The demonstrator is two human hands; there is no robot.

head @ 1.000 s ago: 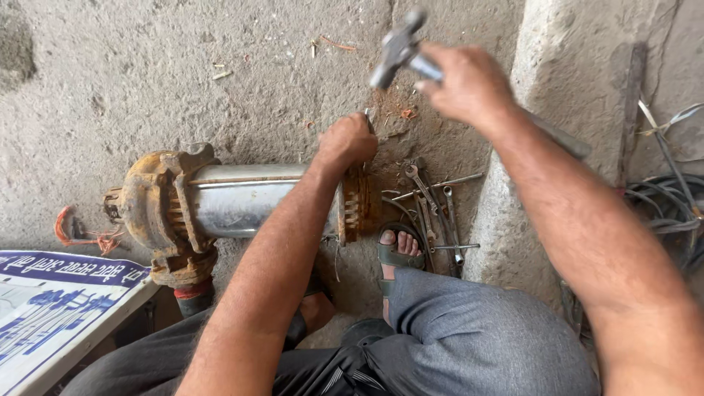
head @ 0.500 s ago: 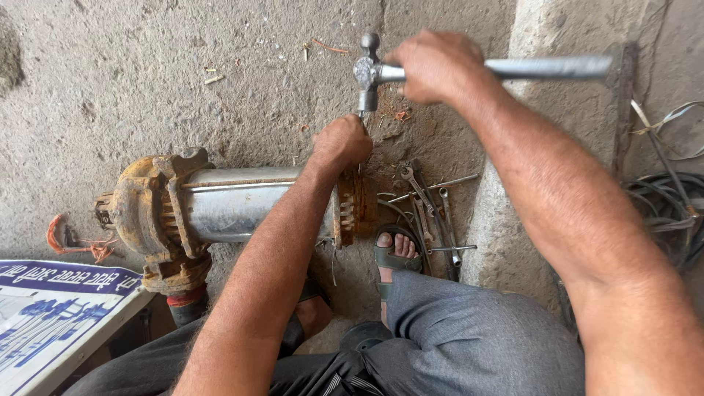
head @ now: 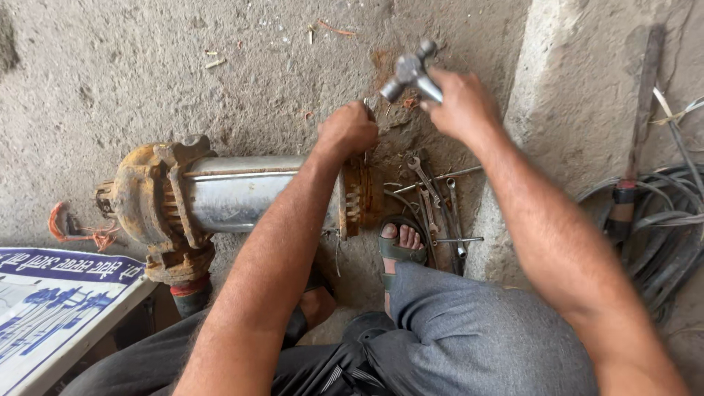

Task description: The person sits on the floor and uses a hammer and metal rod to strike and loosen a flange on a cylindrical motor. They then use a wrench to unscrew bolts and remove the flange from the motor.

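Observation:
A rusty pump with a shiny steel cylinder body [head: 235, 194] lies on its side on the concrete floor. My left hand [head: 347, 130] is closed on a thin upright metal piece, perhaps a chisel or punch, at the pump's rusty right end flange [head: 358, 202]. My right hand [head: 458, 103] grips a steel hammer [head: 409, 70] just above and right of the left hand, its head raised.
Several spanners and rods [head: 436, 198] lie on the floor beside my sandalled foot [head: 400, 246]. A concrete step [head: 587, 110] rises at the right, with grey cables [head: 660, 227] and a wooden stick [head: 636, 125]. A blue-and-white printed board [head: 51, 308] lies at lower left.
The hammer swung down to the left hand's tool half a second ago and has lifted again. My left hand stayed at the flange.

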